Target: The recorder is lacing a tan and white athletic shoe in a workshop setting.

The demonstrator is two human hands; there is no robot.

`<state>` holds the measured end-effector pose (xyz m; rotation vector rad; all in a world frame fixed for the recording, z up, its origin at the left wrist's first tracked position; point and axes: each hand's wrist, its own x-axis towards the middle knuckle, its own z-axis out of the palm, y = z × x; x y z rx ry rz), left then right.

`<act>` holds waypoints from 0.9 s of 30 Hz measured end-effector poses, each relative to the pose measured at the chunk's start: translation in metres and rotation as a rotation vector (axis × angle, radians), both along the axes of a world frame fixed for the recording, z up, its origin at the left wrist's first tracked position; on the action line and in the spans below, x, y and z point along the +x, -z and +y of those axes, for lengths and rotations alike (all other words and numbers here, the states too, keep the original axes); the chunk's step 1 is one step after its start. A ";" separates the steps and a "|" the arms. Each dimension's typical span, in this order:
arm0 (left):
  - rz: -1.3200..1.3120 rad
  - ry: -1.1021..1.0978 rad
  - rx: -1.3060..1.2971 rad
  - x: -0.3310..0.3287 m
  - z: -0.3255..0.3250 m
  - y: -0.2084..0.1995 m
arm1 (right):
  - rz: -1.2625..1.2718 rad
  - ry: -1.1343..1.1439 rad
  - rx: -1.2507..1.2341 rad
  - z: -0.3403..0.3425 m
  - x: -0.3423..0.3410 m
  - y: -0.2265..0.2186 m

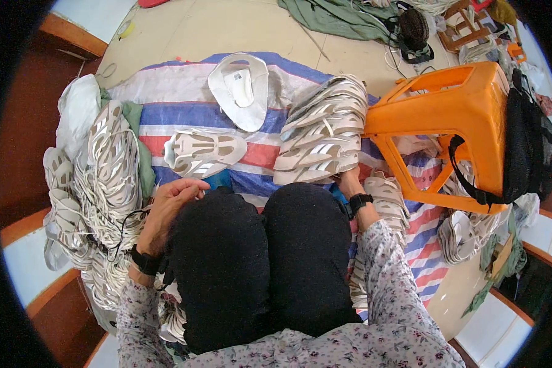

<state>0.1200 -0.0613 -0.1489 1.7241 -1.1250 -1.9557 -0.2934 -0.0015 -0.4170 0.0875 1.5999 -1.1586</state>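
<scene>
My left hand [176, 199] is beside my left knee, its fingers drawn together in a pinch; whatever they hold, if anything, I cannot make out. Just beyond it a single beige and white shoe upper [205, 153] lies on the striped sheet [165, 113]. Past my right knee, my right hand [351, 183] reaches to the near edge of a fanned stack of similar shoe uppers [322, 135]. Its fingers are mostly hidden at that edge, so their grip does not show. A white bucket hat [260, 83] with a pale insert inside rests farther back, between the single upper and the stack.
An orange plastic stool [435, 116] lies tipped at the right, with a black bag [527, 141] against it. Bundles of shoe uppers [107, 165] with long laces crowd the left. More uppers [386, 196] lie beside my right forearm. Green cloth [343, 21] lies at the back.
</scene>
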 end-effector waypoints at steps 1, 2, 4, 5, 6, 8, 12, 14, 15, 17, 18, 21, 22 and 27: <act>-0.019 0.032 -0.047 -0.002 -0.002 0.004 | 0.020 0.009 -0.001 -0.001 -0.005 -0.023; -0.038 0.066 -0.092 -0.003 -0.003 0.010 | -0.014 -0.145 0.010 -0.002 -0.002 -0.048; 0.002 0.064 -0.169 -0.006 0.004 0.009 | -0.098 -0.296 -0.045 0.002 0.002 -0.081; 0.018 0.047 -0.259 -0.010 0.007 0.002 | -0.149 -0.300 -0.124 -0.001 0.008 -0.090; -0.066 0.153 -0.464 -0.029 0.011 -0.020 | -0.173 -0.284 -0.099 -0.007 0.005 -0.092; -0.062 0.201 -0.378 -0.004 0.011 -0.004 | -0.070 -0.485 -0.302 -0.015 0.000 -0.076; 0.014 0.272 -0.284 -0.028 0.003 0.048 | -0.129 -0.281 -0.332 -0.020 0.010 -0.057; 0.050 0.281 -0.303 -0.036 0.002 0.052 | -0.301 -0.235 -0.167 -0.018 -0.007 -0.075; 0.048 0.279 -0.311 -0.032 0.003 0.052 | -0.300 -0.233 -0.182 -0.013 -0.008 -0.085; 0.050 0.272 -0.323 -0.024 0.004 0.051 | -0.186 -0.296 -0.055 0.007 -0.012 -0.107; 0.059 0.269 -0.328 -0.021 0.007 0.052 | -0.140 -0.228 -0.124 0.023 -0.022 -0.118; 0.070 0.232 -0.390 -0.015 0.002 0.050 | -0.017 -0.005 -0.191 0.069 -0.050 -0.153; 0.097 0.219 -0.420 -0.022 -0.003 0.050 | 0.102 0.077 -0.196 0.086 -0.064 -0.167; 0.228 0.164 -0.621 -0.063 -0.047 0.036 | 0.275 0.406 -0.126 0.165 -0.144 -0.162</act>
